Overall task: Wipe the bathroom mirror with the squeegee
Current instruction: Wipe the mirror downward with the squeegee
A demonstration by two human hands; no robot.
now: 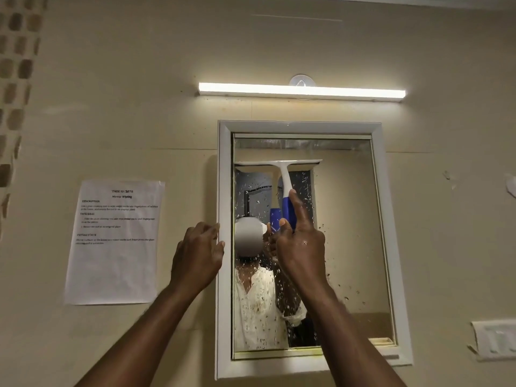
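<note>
A white-framed mirror (pixel 351 208) hangs on the beige wall, its glass dotted with water drops over the lower and middle parts. The squeegee (pixel 282 174) has a white blade and a blue-and-white handle; its blade lies flat against the upper left of the glass. My right hand (pixel 300 244) grips the blue handle from below, index finger stretched up along it. My left hand (pixel 199 252) holds the mirror frame's left edge, fingers curled round it. A person's reflection shows in the glass.
A lit tube light (pixel 301 90) is mounted above the mirror. A printed task sheet (pixel 114 241) is taped to the wall on the left. A white switch plate (pixel 497 339) sits at the lower right. Mosaic tiles (pixel 16 79) run down the far left.
</note>
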